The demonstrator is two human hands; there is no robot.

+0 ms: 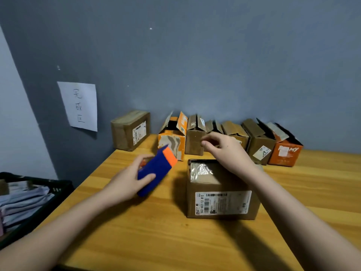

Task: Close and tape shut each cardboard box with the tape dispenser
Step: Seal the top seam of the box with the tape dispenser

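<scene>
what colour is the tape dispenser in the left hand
The tape dispenser, gripped by the left hand, is blue with an orange end, seen in the head view.

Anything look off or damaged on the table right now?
Yes: the orange box at the left end of the back row has a torn, peeling front face. The boxes beside it are open, flaps up, as expected.

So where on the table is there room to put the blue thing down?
Bare wood lies in front of the near box, toward the table edge, and right of it below the orange box. There is also bare wood left of the left hand, which holds the tape dispenser. The back row of open boxes is crowded.
</scene>
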